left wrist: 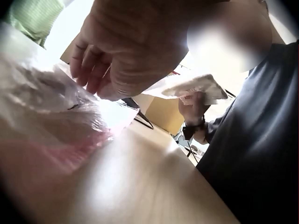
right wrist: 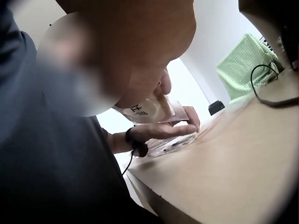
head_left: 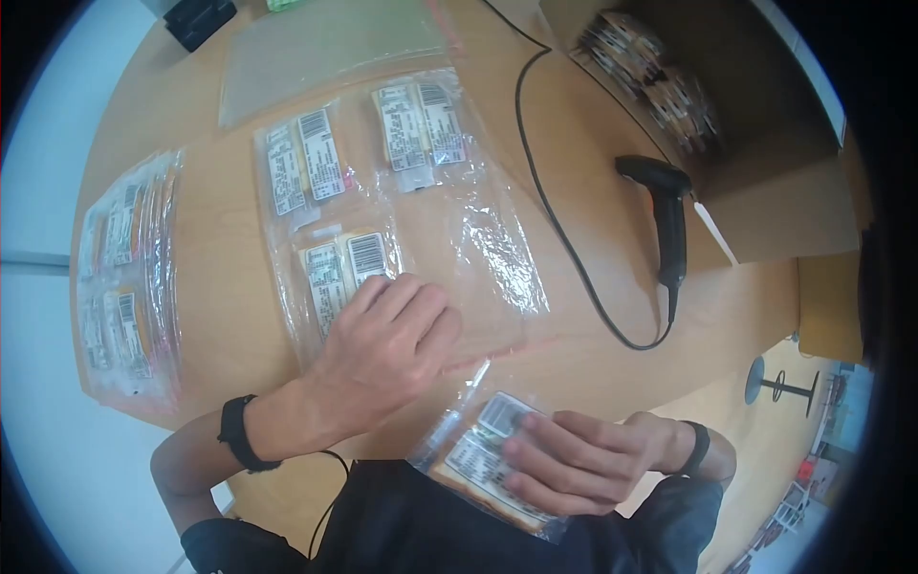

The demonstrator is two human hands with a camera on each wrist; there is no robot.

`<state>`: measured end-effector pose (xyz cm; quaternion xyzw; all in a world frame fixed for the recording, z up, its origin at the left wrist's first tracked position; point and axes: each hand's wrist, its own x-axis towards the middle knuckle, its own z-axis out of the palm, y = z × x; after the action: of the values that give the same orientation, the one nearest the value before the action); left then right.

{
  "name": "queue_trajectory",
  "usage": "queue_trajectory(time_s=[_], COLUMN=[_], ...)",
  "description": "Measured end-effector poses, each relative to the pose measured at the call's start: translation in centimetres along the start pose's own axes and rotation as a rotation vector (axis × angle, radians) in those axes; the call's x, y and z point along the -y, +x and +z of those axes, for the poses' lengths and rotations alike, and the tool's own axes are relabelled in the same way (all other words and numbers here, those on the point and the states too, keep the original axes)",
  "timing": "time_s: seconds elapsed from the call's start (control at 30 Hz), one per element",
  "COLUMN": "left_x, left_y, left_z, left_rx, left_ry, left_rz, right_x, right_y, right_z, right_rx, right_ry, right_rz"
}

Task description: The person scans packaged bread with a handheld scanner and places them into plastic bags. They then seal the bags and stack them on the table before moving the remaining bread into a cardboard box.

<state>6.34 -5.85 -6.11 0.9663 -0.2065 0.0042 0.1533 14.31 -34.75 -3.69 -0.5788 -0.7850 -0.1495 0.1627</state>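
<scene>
My right hand point(head_left: 583, 459) grips a flat clear-wrapped packet point(head_left: 478, 464) with a white barcode label, tilted in front of my body. The packet has a brownish edge. A large clear plastic bag point(head_left: 430, 230) with pockets lies on the table, with several labelled packets point(head_left: 311, 163) inside it. My left hand point(head_left: 392, 330) is over the bag's near part, fingers bent, and covers part of the lower packet point(head_left: 325, 273). In the left wrist view the left fingertips point(left wrist: 91, 84) pinch the crinkled plastic near its pink-edged opening.
A black barcode scanner point(head_left: 665, 210) stands at the right, its cable point(head_left: 564, 239) curving across the table. Behind it a cardboard box point(head_left: 765, 201) holds several packets point(head_left: 650, 81). At left lies a stack of filled bags point(head_left: 129, 277); flat plastic bags point(head_left: 325, 57) lie at the back.
</scene>
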Motion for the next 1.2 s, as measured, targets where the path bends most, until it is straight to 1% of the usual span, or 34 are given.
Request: queue_trajectory(time_s=[0.03,0.1,0.17,0.2,0.23,0.27,0.3,0.33,0.37,0.4,0.43,0.5,0.53,0.6,0.7,0.73,0.77,0.83,0.87,0.9,0.97,1.0,1.07,1.1,1.17,1.2], left_x=[-0.3,-0.2,0.7,0.8,0.7,0.7,0.7,0.6,0.6,0.6,0.6,0.5,0.4,0.5,0.5,0.4,0.3,0.3,0.3,0.3,0.3,0.1,-0.3,-0.2,0.2,0.7], left_y=[0.4,0.4,0.1,0.1,0.1,0.2,0.2,0.2,0.2,0.3,0.4,0.4,0.3,0.3,0.2,0.2,0.2,0.4,0.4,0.3,-0.5,-1.0,-2.4,-3.3,-5.1,-5.8], left_z=[0.0,0.2,1.0,0.8,0.4,0.1,-0.3,-0.6,-0.8,-0.9,-0.9,-1.0,-0.8,-0.5,-0.3,-0.4,-0.3,-0.2,-0.2,-0.2,-0.4,-0.9,-2.0,-1.8,-1.4,-0.7], left_rx=[-0.147,-0.291,-0.225,-0.228,-0.242,-0.253,-0.252,-0.292,-0.331,-0.331,-0.350,-0.369,-0.349,-0.341,-0.321,-0.304,-0.283,-0.291,-0.300,-0.301,-0.171,-0.176,-0.211,-0.202,-0.013,0.054], left_ry=[0.001,-0.002,0.027,0.030,-0.040,-0.109,-0.104,-0.085,-0.067,-0.063,-0.051,-0.030,-0.008,0.021,0.025,0.033,0.039,0.036,0.035,0.030,0.023,0.012,-0.020,-0.034,0.021,0.100], left_rz=[-0.013,-0.024,0.035,0.031,0.028,0.028,0.034,0.057,0.080,0.083,0.096,0.102,0.107,0.100,0.118,0.121,0.126,0.130,0.132,0.134,0.081,0.070,-0.065,-0.077,-0.142,-0.111], right_x=[0.0,0.4,0.4,0.5,0.4,0.3,0.2,0.1,-0.1,-0.2,-0.2,-1.1,-1.2,-1.2,-0.7,-1.0,-1.3,-2.2,-2.9,-3.1,-3.5,-3.0,-3.3,-3.3,-4.4,-4.6], right_y=[-0.1,-0.1,-0.2,-0.2,0.1,0.6,1.0,1.5,2.1,2.5,2.9,3.2,3.1,2.5,2.1,2.3,2.7,3.6,4.1,4.2,4.4,4.2,3.7,3.5,3.6,3.7], right_z=[0.6,0.8,0.6,0.5,0.5,0.6,0.7,0.9,1.2,1.4,1.6,2.0,2.4,3.2,4.2,4.4,4.6,4.9,4.8,4.7,4.6,4.1,3.8,3.9,4.4,4.1], right_rx=[-0.009,-0.018,-0.021,-0.021,-0.022,-0.029,-0.036,-0.039,0.042,0.123,0.264,0.298,0.293,0.089,0.047,0.016,0.019,0.127,0.206,0.212,0.230,0.206,0.238,0.261,0.266,0.322], right_ry=[-0.027,-0.053,-0.075,-0.072,-0.071,-0.129,-0.192,-0.198,-0.316,-0.433,-0.522,-0.439,-0.443,-0.311,-0.316,-0.336,-0.334,-0.527,-0.572,-0.572,-0.591,-0.571,-0.514,-0.469,-0.416,-0.334], right_rz=[-0.024,-0.045,0.016,0.030,0.028,0.009,-0.009,-0.004,0.037,0.074,0.116,0.170,0.160,-0.034,-0.109,-0.104,-0.101,-0.012,0.025,0.026,0.061,0.049,0.034,0.036,0.062,0.127])
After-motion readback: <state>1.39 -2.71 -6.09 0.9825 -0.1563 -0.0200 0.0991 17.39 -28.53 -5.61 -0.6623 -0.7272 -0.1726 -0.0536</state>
